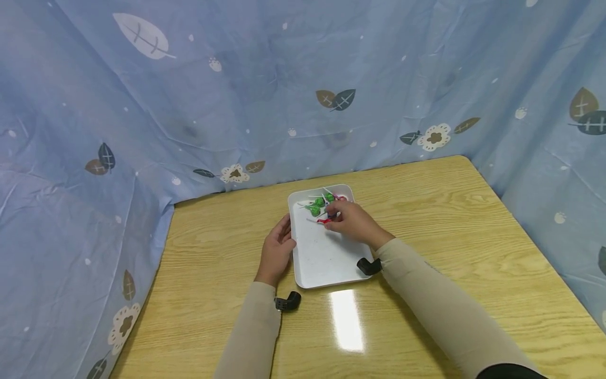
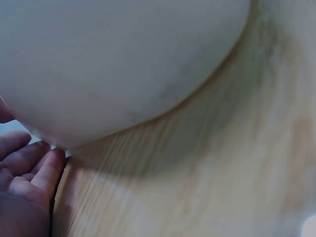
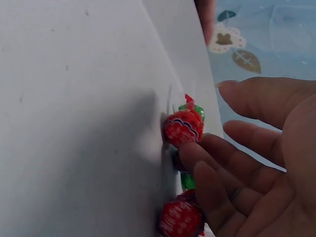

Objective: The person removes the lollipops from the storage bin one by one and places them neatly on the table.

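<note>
A white tray [image 1: 326,258] holds several wrapped lollipops, with green ones [image 1: 315,210] and red ones [image 3: 182,128] grouped toward its far end. My right hand [image 1: 350,221] reaches in over the tray's right side. Its fingertips touch a red lollipop, while the thumb [image 3: 252,98] stands apart from the fingers in the right wrist view. White sticks point out from the group. At the tray's left edge rests my left hand [image 1: 276,250], fingers along the outer wall and thumb at the rim. Its fingertips meet the tray wall in the left wrist view.
The tray stands on a light wooden table [image 1: 222,252] with a bright reflection in front of it. A blue curtain [image 1: 265,105] printed with leaves and flowers hangs behind the table and along both sides. Black wrist mounts [image 1: 369,266] sit on both sleeves.
</note>
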A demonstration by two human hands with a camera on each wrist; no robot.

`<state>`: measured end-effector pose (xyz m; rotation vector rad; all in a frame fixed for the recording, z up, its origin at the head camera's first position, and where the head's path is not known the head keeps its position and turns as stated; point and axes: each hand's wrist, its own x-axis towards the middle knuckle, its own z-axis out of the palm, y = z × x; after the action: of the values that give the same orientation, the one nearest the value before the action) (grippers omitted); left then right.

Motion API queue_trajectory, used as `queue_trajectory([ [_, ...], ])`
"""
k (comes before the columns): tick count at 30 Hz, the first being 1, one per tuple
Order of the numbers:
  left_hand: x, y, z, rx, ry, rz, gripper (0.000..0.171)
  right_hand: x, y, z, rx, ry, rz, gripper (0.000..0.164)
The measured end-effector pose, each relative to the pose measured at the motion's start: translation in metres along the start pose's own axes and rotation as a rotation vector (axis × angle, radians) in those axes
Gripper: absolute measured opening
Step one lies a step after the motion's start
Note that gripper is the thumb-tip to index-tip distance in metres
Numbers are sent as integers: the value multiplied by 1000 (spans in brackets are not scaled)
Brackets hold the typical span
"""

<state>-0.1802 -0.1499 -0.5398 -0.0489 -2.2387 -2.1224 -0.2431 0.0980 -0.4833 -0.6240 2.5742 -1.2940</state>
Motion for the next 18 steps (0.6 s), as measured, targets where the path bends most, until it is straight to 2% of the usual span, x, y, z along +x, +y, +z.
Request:
queue_trajectory([
  [5, 0, 0, 1, -8, -8, 3, 74, 0, -3, 6, -111, 3, 12, 28],
  [12, -1, 0, 0, -13, -6, -11, 75, 2, -1, 14, -325, -13, 9, 23],
  [18, 0, 1, -1, -15, -10, -11, 75, 3, 0, 18, -370, -4, 27, 22],
])
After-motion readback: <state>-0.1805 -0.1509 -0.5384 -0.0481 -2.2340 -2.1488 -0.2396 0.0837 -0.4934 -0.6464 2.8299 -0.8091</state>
